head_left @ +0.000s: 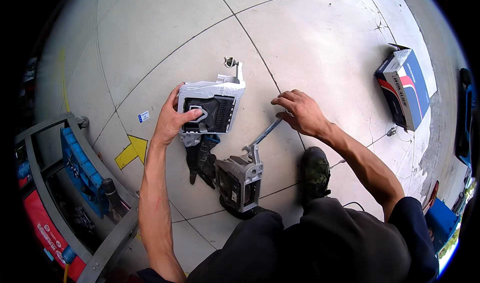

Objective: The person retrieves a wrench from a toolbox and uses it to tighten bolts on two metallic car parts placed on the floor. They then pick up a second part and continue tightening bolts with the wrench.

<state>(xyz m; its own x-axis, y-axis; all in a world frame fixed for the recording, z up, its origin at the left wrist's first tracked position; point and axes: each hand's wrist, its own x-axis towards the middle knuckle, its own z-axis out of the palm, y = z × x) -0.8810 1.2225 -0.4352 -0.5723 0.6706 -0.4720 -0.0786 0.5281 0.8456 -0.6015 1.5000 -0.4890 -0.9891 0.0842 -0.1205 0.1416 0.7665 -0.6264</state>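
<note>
My left hand (pixel 171 117) grips a silver metal mount with a black rubber core (pixel 212 90), thumb across its front and fingers at its left side. It looks like an engine mount; a thin arm with a round end stands up from its far right corner. My right hand (pixel 303 112) is closed on the upper end of a wrench (pixel 267 132). The wrench slants down to the left, its lower jaw at the top of a second, similar mount (pixel 252 175) near my legs. A dark work glove (pixel 201 163) lies on the floor just below the first mount.
A blue, white and red cardboard box (pixel 407 90) lies to the right. At left stands a grey metal cart frame (pixel 42 193) with a blue tray (pixel 82 168). A yellow floor arrow (pixel 134 151) and a small card (pixel 144 117) are beside my left arm. My camouflage shoe (pixel 315 173) stands near the second mount.
</note>
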